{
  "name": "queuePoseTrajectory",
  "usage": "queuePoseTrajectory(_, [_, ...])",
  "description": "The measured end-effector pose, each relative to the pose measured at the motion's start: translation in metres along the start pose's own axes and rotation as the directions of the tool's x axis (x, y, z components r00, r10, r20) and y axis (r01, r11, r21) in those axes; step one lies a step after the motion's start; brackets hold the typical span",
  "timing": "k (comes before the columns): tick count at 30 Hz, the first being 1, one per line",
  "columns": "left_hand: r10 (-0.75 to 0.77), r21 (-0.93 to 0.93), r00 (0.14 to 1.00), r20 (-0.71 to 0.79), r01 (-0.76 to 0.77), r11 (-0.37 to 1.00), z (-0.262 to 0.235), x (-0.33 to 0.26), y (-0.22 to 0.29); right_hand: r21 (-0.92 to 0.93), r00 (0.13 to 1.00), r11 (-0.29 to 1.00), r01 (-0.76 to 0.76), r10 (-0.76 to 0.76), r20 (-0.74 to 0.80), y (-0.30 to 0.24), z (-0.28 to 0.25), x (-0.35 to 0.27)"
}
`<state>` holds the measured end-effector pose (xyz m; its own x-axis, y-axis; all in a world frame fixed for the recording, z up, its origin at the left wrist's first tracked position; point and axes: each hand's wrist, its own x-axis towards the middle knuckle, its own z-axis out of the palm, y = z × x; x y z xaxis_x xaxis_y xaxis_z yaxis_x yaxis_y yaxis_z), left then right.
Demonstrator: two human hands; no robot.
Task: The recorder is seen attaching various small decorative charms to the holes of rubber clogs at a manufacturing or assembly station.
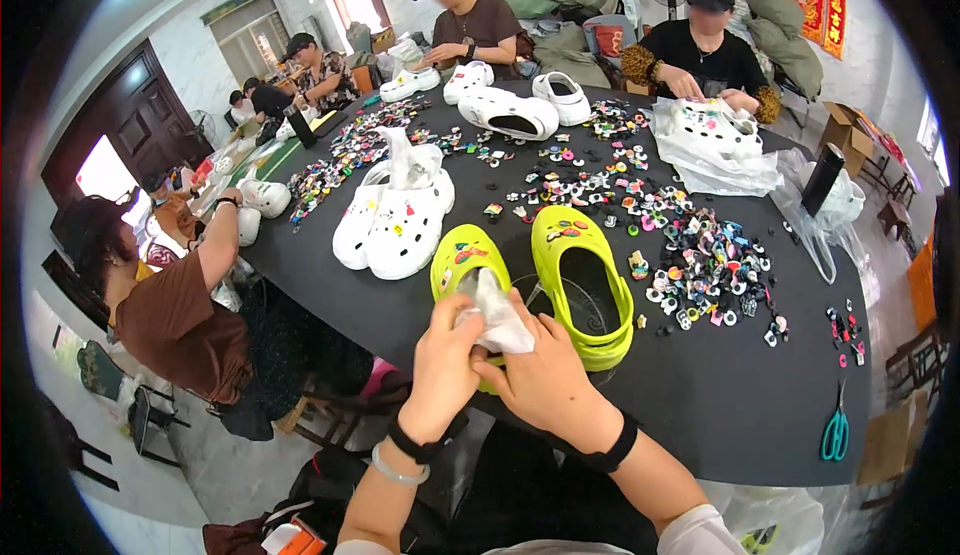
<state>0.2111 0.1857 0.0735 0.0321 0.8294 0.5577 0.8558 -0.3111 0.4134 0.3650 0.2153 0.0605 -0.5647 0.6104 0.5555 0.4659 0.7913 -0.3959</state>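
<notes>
Both hands closed on crumpled white paper [497,317] at the mouth of a lime clog [462,267]: left hand [442,367] gripping from below, right hand [540,375] pinching alongside. Matching clog [585,280] just beside, on the black table [720,405] near scattered charms [700,265].

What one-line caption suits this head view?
Both hands pull crumpled white paper from a lime-green clog beside its pair.
</notes>
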Motion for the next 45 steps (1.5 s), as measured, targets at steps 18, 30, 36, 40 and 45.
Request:
queuePoseTrajectory(18, [0.11, 0.187, 0.846, 0.522, -0.239, 0.953, -0.012, 0.062, -0.03, -0.256, 0.978, 0.946, -0.197, 0.209, 0.022, 0.035, -0.068, -0.044])
queuePoseTrajectory(30, [0.17, -0.173, 0.845, 0.507, -0.094, 0.98, -0.033, 0.041, -0.034, -0.035, 0.997, 0.996, -0.076, 0.076, -0.004, 0.018, -0.064, -0.077])
queuePoseTrajectory(36, [0.214, 0.093, 0.93, 0.3, -0.251, 0.963, -0.029, 0.035, -0.015, -0.215, 0.988, 0.968, -0.126, 0.142, 0.062, 0.0, -0.06, -0.088])
queuePoseTrajectory(40, [0.246, 0.345, 0.952, 0.183, -0.297, 0.89, -0.014, 0.038, -0.044, -0.232, 0.991, 0.963, -0.134, 0.128, -0.04, 0.009, -0.047, -0.074])
queuePoseTrajectory(45, [0.132, 0.219, 0.969, 0.208, -0.178, 0.959, -0.01, 0.038, -0.053, -0.19, 0.994, 0.976, -0.107, 0.105, -0.019, 0.014, -0.037, -0.071])
